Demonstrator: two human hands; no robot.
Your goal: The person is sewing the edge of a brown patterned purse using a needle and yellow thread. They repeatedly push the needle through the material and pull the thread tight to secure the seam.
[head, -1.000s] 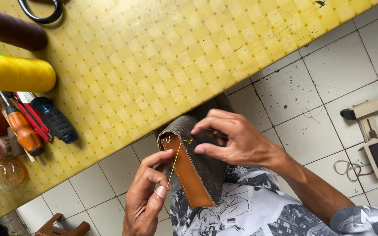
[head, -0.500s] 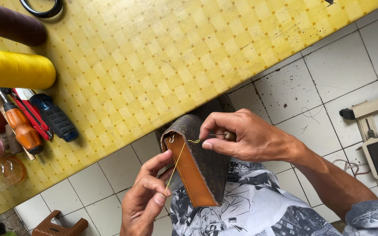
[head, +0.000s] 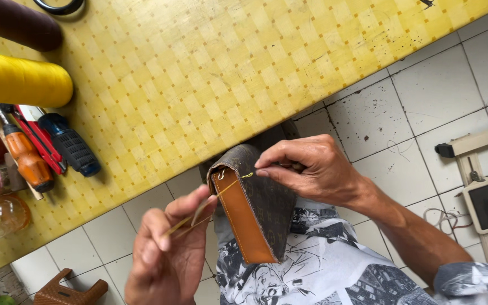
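Below the edge of the yellow checked table, over a white tiled floor, 2 hands work on a small leather pouch — dark brown on the outside, tan along the face turned to the camera, with a stitched seam down its edge. It stands nearly upright on the person's lap, against printed black-and-white cloth.

The right hand holds the pouch at its top, fingers curled closed around the far side and the thumb pressed near the top corner. The left hand is just beside the pouch, its fingertips pinched shut on a yellow thread that runs taut up to the pouch's top edge.

On the table's left end lie a yellow thread spool, an orange-handled screwdriver and a blue-handled tool, well apart from the hands.
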